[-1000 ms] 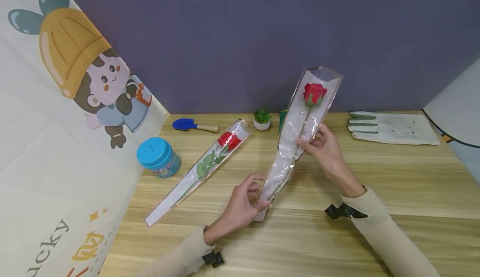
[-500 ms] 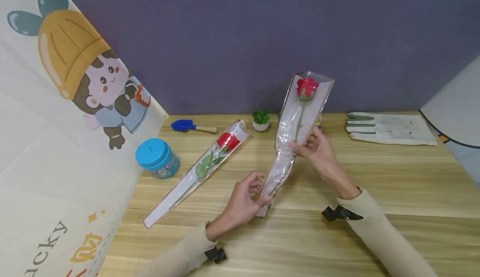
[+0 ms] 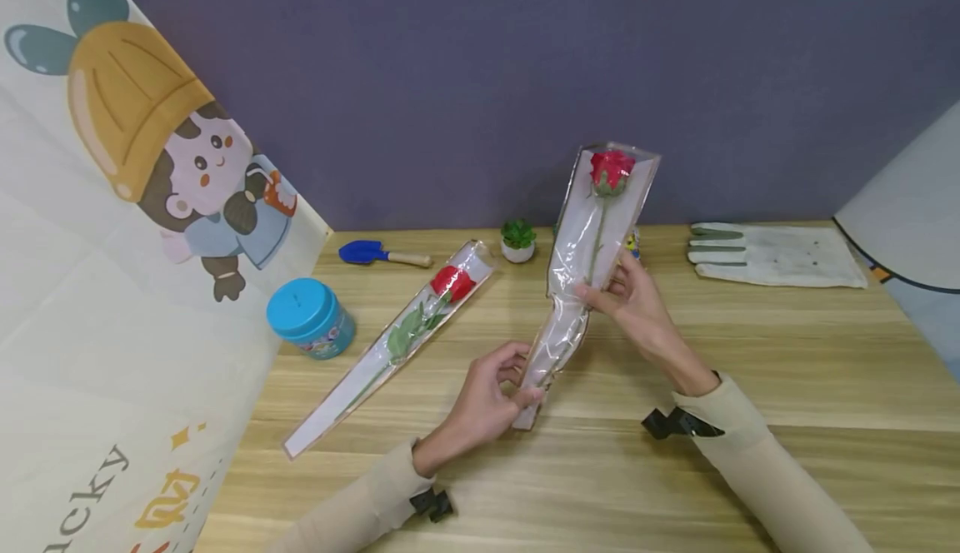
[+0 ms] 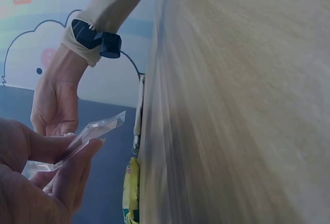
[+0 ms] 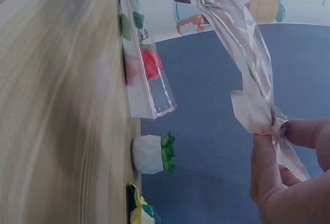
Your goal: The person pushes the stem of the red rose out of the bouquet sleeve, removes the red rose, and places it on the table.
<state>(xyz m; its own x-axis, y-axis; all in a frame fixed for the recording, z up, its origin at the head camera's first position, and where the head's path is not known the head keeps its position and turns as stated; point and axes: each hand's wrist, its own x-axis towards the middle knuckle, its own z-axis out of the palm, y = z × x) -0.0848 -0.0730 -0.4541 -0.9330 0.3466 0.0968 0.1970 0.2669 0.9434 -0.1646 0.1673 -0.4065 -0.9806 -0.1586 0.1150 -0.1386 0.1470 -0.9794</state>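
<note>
A red rose in a clear sleeve (image 3: 577, 257) with a pale backing is held up off the table, bloom end away from me. The sleeve is creased and bent near its middle. There my right hand (image 3: 641, 311) pinches it between thumb and fingers; the right wrist view shows the wrapper gathered at those fingertips. Lower down, my left hand (image 3: 487, 395) pinches the narrow stem end, thumb on top. In the left wrist view the sleeve's thin edge (image 4: 100, 126) sticks out between thumb and fingers. To the left, a second wrapped rose (image 3: 390, 353) lies flat on the table.
A blue lidded jar (image 3: 311, 317) stands at the left. Along the back are a small blue trowel (image 3: 363, 252), a potted succulent (image 3: 517, 241) and a pale work glove (image 3: 780, 255). A yellow-and-green item (image 5: 139, 208) sits behind the held rose.
The held rose has swung a little left at its bloom end, and the bend in its sleeve is sharper. Both hands keep their grip; my right hand has shifted slightly left.
</note>
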